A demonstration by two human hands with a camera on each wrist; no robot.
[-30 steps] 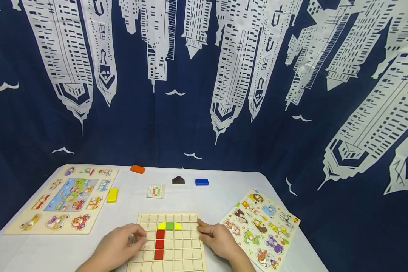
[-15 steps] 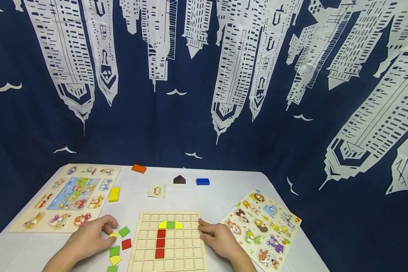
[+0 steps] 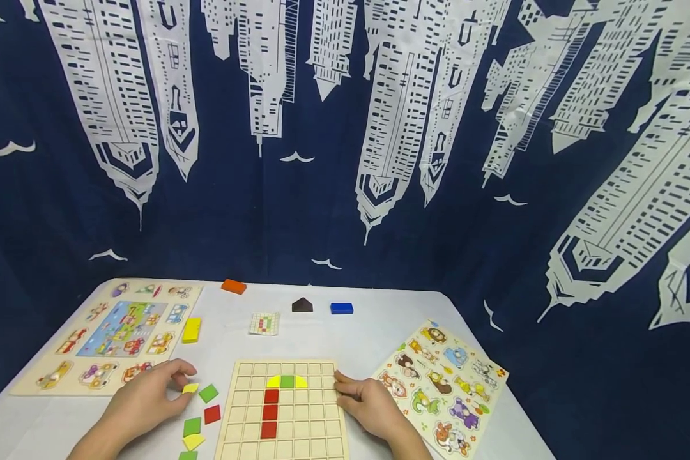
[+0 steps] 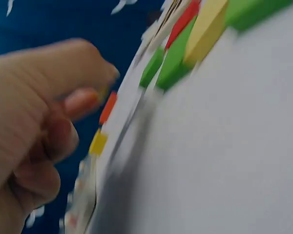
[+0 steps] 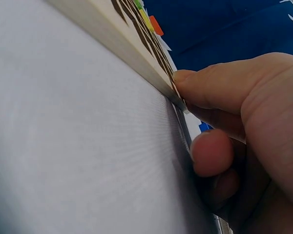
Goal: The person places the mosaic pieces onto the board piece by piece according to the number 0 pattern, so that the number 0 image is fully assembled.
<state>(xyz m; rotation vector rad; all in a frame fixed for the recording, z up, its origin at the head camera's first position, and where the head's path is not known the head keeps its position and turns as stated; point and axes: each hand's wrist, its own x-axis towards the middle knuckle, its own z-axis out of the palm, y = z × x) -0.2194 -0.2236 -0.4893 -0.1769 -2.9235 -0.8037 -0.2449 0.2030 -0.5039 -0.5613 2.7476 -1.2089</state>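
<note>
My left hand (image 3: 149,399) is over the loose tiles left of the wooden grid board, pinching a yellow quarter-circle tile (image 3: 190,388) between thumb and index finger. In the left wrist view a yellowish sliver shows at those fingertips (image 4: 107,78). Beside it lie green tiles (image 3: 209,393), a red square tile (image 3: 212,414) and another yellow tile (image 3: 193,441). The grid board (image 3: 310,421) carries a column of red squares (image 3: 270,413) and, above it, a green square (image 3: 287,382) between two yellow quarter-circles. My right hand (image 3: 370,406) grips the board's right edge, thumb at the rim.
A small pattern card (image 3: 264,324) lies behind the board. Farther back are orange (image 3: 233,287), dark brown (image 3: 302,305) and blue (image 3: 342,308) blocks. A yellow block (image 3: 191,330) sits by the vehicle puzzle (image 3: 167,377) at left; an animal puzzle (image 3: 443,409) lies at right.
The left hand has moved left from the board's left edge to the loose tiles, which now show, and pinches a yellow tile. The right hand has stayed at the board's edge.
</note>
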